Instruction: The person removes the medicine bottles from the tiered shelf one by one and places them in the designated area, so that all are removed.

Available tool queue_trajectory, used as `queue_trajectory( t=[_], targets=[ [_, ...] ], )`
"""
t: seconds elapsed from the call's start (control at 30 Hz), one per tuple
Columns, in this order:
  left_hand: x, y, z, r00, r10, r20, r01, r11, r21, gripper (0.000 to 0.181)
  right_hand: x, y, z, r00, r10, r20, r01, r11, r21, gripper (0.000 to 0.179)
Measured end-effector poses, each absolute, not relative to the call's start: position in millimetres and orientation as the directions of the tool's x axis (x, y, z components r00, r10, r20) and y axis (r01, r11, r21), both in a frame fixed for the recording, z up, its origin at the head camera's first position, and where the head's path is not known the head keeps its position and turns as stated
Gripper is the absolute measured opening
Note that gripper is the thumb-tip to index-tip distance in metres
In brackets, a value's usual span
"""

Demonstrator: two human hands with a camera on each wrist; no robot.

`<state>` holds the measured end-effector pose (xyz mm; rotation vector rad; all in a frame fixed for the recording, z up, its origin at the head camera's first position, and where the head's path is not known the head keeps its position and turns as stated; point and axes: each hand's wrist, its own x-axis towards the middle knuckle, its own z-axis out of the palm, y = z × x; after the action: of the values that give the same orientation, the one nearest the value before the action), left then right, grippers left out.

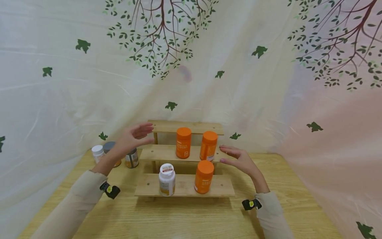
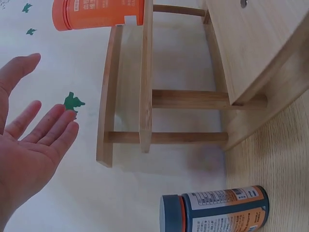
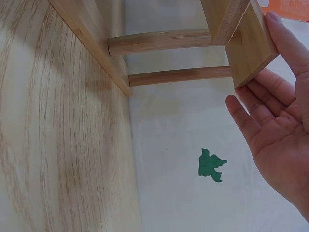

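A three-tier wooden shelf rack [image 1: 186, 185] stands on the table. Two orange bottles, one left [image 1: 183, 146] and one right [image 1: 208, 147], stand on its middle tier. On the lowest tier a white bottle [image 1: 167, 181] is left of a third orange bottle [image 1: 204, 179]. My left hand [image 1: 135, 136] hovers by the rack's left side, fingers extended, holding nothing; its palm [image 2: 29, 154] shows in the left wrist view. At the middle tier's right end is my right hand [image 1: 240, 161], fingers spread. In the right wrist view its fingers overlap the board end [image 3: 256, 48]; contact is unclear.
Left of the rack stand a small white bottle [image 1: 97, 152], a grey-lidded bottle [image 1: 109, 146] partly behind my left forearm, and a dark labelled bottle [image 1: 132, 159]. A pale curtain [image 1: 238, 99] with leaf prints hangs behind the wooden table [image 1: 179, 219].
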<state>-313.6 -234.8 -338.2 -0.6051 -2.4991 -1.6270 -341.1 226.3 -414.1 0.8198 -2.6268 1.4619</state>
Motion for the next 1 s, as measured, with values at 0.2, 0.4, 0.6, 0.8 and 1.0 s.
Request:
queue_trajectory(
  t=[0.2, 0.4, 0.6, 0.8, 1.0],
  targets=[
    [-320.2, -224.3, -336.1, -0.908, 0.343, 0.240, 0.362, 0.354, 0.862, 0.067, -343.2, 226.8, -415.7, -0.857, -0.431, 0.282, -0.466, 0.416, -0.781, 0.054],
    [-328.0, -213.8, -332.9, -0.884, 0.417, 0.211, 0.354, 0.304, 0.884, 0.066, -344.2, 226.8, -415.9, -0.861, -0.421, 0.286, -0.466, 0.425, -0.776, 0.054],
    [-335.7, -206.5, -328.6, -0.848, 0.495, 0.191, 0.341, 0.231, 0.911, 0.064, -344.8, 225.6, -415.5, -0.867, -0.412, 0.279, -0.456, 0.432, -0.778, 0.054],
    [-342.2, -200.2, -328.8, -0.829, 0.537, 0.156, 0.308, 0.206, 0.929, 0.065, -345.8, 225.6, -415.7, -0.865, -0.415, 0.282, -0.461, 0.434, -0.774, 0.053],
    [-348.4, -194.7, -332.1, -0.817, 0.559, 0.142, 0.295, 0.194, 0.935, 0.066, -346.4, 225.8, -417.0, -0.859, -0.423, 0.288, -0.469, 0.427, -0.773, 0.052]
  ],
)
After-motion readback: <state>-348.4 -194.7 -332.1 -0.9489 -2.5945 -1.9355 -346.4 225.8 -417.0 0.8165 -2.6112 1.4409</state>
